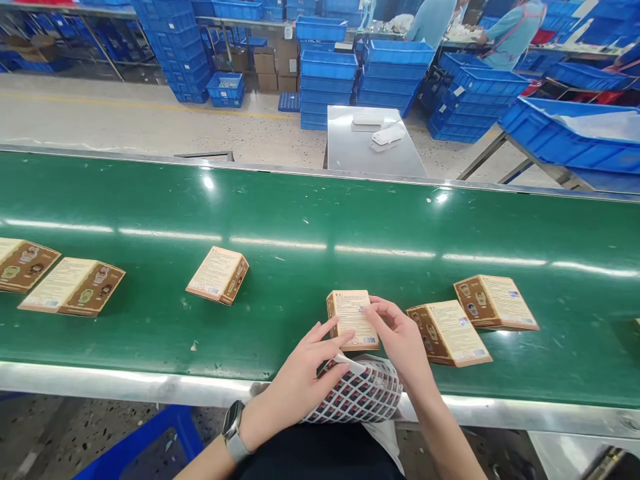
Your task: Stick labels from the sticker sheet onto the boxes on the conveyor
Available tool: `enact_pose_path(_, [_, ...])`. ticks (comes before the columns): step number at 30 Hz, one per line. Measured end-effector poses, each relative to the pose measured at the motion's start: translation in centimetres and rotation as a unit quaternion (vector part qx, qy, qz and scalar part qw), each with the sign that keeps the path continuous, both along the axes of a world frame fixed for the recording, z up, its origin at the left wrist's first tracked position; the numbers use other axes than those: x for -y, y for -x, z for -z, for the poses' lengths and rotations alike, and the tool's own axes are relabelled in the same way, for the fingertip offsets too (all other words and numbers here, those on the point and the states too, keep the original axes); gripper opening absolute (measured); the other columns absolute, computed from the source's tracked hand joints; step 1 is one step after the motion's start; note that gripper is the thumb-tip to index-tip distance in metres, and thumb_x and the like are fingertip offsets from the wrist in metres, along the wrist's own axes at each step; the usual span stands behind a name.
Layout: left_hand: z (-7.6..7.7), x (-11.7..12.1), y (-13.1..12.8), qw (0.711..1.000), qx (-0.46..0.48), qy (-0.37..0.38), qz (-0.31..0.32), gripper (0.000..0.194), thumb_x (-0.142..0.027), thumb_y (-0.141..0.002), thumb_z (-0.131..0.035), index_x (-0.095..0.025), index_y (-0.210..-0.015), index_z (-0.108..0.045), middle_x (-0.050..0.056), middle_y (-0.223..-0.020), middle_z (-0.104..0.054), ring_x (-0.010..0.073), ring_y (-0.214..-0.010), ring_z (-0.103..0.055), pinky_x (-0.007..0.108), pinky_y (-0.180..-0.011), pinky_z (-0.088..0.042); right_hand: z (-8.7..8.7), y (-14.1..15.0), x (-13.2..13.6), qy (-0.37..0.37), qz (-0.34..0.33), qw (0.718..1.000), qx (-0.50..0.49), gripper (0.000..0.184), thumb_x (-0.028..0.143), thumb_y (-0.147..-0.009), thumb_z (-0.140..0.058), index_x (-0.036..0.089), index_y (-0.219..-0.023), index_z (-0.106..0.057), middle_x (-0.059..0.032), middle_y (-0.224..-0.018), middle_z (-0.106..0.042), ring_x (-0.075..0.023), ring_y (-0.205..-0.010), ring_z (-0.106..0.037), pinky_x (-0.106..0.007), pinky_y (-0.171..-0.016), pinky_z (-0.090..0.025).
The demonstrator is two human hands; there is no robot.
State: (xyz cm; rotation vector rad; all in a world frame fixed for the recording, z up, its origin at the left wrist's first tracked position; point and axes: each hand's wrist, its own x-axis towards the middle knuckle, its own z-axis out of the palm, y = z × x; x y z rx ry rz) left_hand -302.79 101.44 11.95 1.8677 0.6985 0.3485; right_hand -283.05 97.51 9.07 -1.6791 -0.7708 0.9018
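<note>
A small cream-and-brown printed box [350, 323] lies on the green conveyor belt in front of me. My right hand [400, 333] is closed at its upper right, thumb and index finger together on a small bluish sticker [361, 309] on the face. My left hand [313, 367] reaches over the lower left of the box, fingertips on its face. Its thumb lies across a curled sheet of red-and-dark stickers [367, 393] with white borders, which hangs over the belt's near edge. How firmly the left hand grips the sheet is partly hidden.
To the right, two overlapping boxes [453, 333] bear similar small stickers. Three more boxes [217, 275] lie leftward, without visible stickers. Beyond the belt stand a metal table [370, 150] with white objects, stacks of blue crates [327, 87] and people in light blue [515, 33]. A blue stool [150, 440] is below left.
</note>
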Motion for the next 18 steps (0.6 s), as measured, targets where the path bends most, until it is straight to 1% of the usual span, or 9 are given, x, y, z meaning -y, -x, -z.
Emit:
enact_pose_path(2, [0.0,0.0,-0.1,1.000,0.003,-0.002,0.009,0.024,-0.022,-0.097,-0.053,-0.024,-0.115,-0.069,0.002,-0.145,-0.055,0.0220,-0.149,-0.028,0.049,-0.123,-0.025,0.1,0.2,0.2,-0.008,0.009,0.997,0.071,0.036,0.055,-0.082,-0.070,0.019,-0.084,-0.068,-0.0126,-0.116,-0.067,-0.0282,-0.095,-0.066,-0.043,-0.085,-0.053])
enact_pose_path(4, [0.2,0.0,-0.2,1.000,0.004,-0.004,0.014,0.019,-0.022,-0.097,-0.054,-0.024,-0.105,-0.071,0.001,-0.145,-0.054,0.0228,-0.148,-0.028,0.050,-0.124,-0.022,0.2,0.4,0.3,-0.015,0.033,0.993,0.109,0.034,0.053,-0.084,-0.069,0.020,-0.090,-0.064,-0.0119,-0.112,-0.067,-0.0270,-0.093,-0.066,-0.043,-0.086,-0.053])
enact_pose_path(8, [0.7,-0.2,-0.4,1.000,0.015,0.002,0.017,0.016,-0.023,-0.096,-0.055,-0.024,-0.098,-0.070,0.001,-0.144,-0.056,0.0221,-0.148,-0.028,0.047,-0.123,-0.025,0.5,0.5,0.0,-0.008,0.063,0.994,0.091,0.049,0.055,-0.085,-0.066,0.022,-0.117,-0.051,-0.0113,-0.109,-0.068,-0.0269,-0.090,-0.067,-0.041,-0.075,-0.055])
enact_pose_path(10, [0.9,-0.4,-0.6,0.999,0.021,0.002,0.024,0.016,-0.024,-0.096,-0.054,-0.024,-0.095,-0.069,0.002,-0.143,-0.056,0.0227,-0.148,-0.028,0.048,-0.123,-0.025,0.7,0.2,-0.3,0.006,0.047,0.995,0.091,0.052,0.058,-0.082,-0.067,0.022,-0.116,-0.053,-0.0114,-0.108,-0.068,-0.0275,-0.087,-0.067,-0.040,-0.071,-0.055])
enact_pose_path(13, [0.7,-0.8,-0.6,0.999,0.035,0.004,0.035,0.018,-0.027,-0.097,-0.052,-0.023,-0.101,-0.069,0.004,-0.139,-0.060,0.0256,-0.146,-0.034,0.049,-0.123,-0.022,1.2,-0.8,-0.6,0.030,0.028,0.996,0.085,0.048,0.063,-0.079,-0.067,0.022,-0.102,-0.060,-0.0112,-0.103,-0.070,-0.0288,-0.084,-0.066,-0.039,-0.066,-0.055])
enact_pose_path(15, [0.4,-1.0,-0.1,0.999,0.032,0.030,0.012,0.021,-0.030,-0.097,-0.051,-0.023,-0.104,-0.068,0.005,-0.125,-0.069,0.0267,-0.131,-0.053,0.044,-0.114,-0.037,1.2,-1.6,-0.5,0.037,0.036,0.995,0.083,0.046,0.065,-0.082,-0.061,0.022,-0.100,-0.060,-0.0112,-0.101,-0.070,-0.0299,-0.086,-0.067,-0.039,-0.067,-0.055])
enact_pose_path(16, [0.3,-1.1,0.2,0.998,0.023,0.049,-0.012,0.022,-0.033,-0.097,-0.050,-0.021,-0.101,-0.068,0.005,-0.111,-0.074,0.0255,-0.115,-0.063,0.039,-0.102,-0.047,0.9,-1.9,-0.3,0.040,0.048,0.993,0.100,0.046,0.065,-0.085,-0.058,0.022,-0.102,-0.060,-0.0115,-0.101,-0.070,-0.0304,-0.087,-0.067,-0.040,-0.069,-0.054])
enact_pose_path(17, [0.2,-1.2,0.7,0.997,0.012,0.066,-0.042,0.024,-0.035,-0.098,-0.049,-0.020,-0.094,-0.067,0.003,-0.095,-0.074,0.0224,-0.095,-0.068,0.032,-0.087,-0.051,0.4,-2.1,0.0,0.040,0.061,0.989,0.131,0.046,0.064,-0.087,-0.055,0.022,-0.105,-0.060,-0.0118,-0.103,-0.070,-0.0307,-0.089,-0.066,-0.041,-0.071,-0.054])
enact_pose_path(18, [0.0,-1.3,1.2,0.994,0.002,0.082,-0.072,0.027,-0.038,-0.098,-0.048,-0.018,-0.086,-0.064,0.001,-0.079,-0.069,0.0183,-0.078,-0.065,0.028,-0.073,-0.050,-0.3,-2.1,0.3,0.033,0.066,0.983,0.168,0.044,0.062,-0.090,-0.052,0.022,-0.108,-0.059,-0.0120,-0.106,-0.069,-0.0309,-0.092,-0.066,-0.042,-0.073,-0.053])
